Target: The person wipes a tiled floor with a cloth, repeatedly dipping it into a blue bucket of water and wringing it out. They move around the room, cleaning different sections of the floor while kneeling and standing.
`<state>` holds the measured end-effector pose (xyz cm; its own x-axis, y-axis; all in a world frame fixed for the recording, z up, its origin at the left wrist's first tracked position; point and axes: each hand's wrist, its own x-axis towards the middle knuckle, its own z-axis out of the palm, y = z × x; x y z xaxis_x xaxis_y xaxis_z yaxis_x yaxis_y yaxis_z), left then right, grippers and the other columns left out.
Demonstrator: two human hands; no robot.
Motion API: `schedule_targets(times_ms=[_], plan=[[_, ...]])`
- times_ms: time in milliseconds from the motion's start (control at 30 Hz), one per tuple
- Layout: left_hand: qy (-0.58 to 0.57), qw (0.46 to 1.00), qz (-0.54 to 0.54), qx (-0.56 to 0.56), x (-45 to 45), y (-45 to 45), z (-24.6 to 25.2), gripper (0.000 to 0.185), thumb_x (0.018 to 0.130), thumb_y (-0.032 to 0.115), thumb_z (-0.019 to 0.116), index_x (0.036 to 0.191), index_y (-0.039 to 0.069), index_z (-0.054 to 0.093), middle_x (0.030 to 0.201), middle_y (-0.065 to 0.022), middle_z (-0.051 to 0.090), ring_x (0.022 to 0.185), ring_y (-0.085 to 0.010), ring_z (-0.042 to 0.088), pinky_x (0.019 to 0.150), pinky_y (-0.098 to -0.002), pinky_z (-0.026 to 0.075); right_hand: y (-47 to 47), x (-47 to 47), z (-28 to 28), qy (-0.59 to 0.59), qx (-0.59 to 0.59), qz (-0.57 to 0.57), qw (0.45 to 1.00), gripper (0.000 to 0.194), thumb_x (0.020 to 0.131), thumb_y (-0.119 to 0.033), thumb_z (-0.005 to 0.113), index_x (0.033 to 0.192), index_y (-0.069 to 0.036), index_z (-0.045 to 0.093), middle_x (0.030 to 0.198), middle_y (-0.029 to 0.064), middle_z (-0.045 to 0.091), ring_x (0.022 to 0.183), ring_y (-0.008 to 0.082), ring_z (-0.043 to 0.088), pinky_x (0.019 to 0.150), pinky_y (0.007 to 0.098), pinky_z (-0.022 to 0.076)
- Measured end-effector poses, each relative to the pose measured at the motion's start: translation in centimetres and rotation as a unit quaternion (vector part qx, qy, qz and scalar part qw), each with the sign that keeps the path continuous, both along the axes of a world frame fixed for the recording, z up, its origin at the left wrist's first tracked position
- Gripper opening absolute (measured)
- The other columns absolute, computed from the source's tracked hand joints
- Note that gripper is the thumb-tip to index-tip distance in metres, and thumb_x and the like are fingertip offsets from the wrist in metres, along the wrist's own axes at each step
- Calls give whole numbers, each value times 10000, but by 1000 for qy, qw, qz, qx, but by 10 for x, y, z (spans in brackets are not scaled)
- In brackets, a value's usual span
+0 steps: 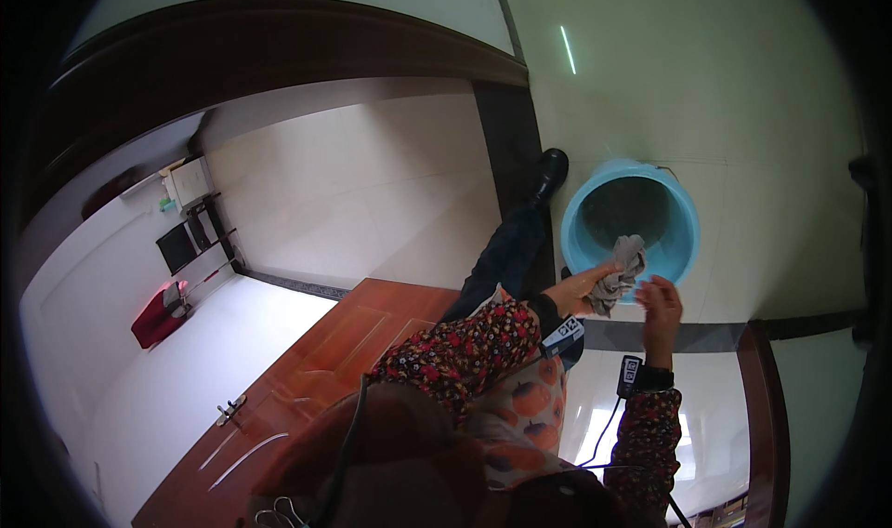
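Note:
A wrung, crumpled grey cloth (618,277) is gripped in my left hand (580,287), over the near rim of a light-blue plastic bucket (677,249). Dark, murky water (624,211) lies inside the bucket. Just right of the cloth, my right hand (660,308) is raised near the bucket's rim with its fingers slightly curled and apart, touching nothing that I can see. Both wrists wear dark bands with small cabled devices.
The bucket stands on a tiled floor (752,235) beside a dark door sill (509,137). A reddish-brown wooden door (334,361) stands at the lower left. A dark door frame (279,47) runs across the upper left. My black shoe (552,172) is left of the bucket.

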<state>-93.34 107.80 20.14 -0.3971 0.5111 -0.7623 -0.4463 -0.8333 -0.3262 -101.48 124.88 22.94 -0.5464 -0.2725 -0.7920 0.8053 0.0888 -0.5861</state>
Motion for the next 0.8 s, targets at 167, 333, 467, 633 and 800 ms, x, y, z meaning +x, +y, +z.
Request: schedule_targets(times_ms=[167,333,467,633,800], plan=[[13,981,35,188,3,14,29,535,866,506,653,1140,48,604,991,-96,656,771,-148,599,649,-283,484,10,-10,-16,-15,-195,-6,981,625,958,-203,583,1495,-104,279,1485,109,354,1351,233,389,1094,383,364],[-13,967,60,249,6,17,47,504,876,520,618,1102,70,603,843,-60,594,693,-129,551,544,-243,426,7,-4,-22,-79,-266,-90,956,665,970,-252,564,1522,-127,215,1535,106,282,1392,263,336,1131,401,323],[17,956,52,288,7,22,55,516,875,540,594,1108,79,601,778,-38,539,642,-111,491,511,-237,372,0,1,-22,-46,-54,72,995,704,969,-464,497,1529,-168,190,1549,118,257,1371,280,344,1108,486,344],[-73,963,11,261,5,23,60,627,866,589,573,1203,61,561,930,-143,643,658,-169,574,546,-261,446,-16,6,4,-267,-436,-199,836,772,793,-585,696,1374,-167,407,1502,149,302,1272,384,449,1001,666,387],[51,974,9,221,11,8,70,620,873,508,642,1275,51,522,1081,-138,648,807,-176,625,655,-283,530,-23,-11,37,-207,-384,-157,886,367,843,-275,712,1099,-126,496,1226,101,484,1144,346,569,1005,549,459]])
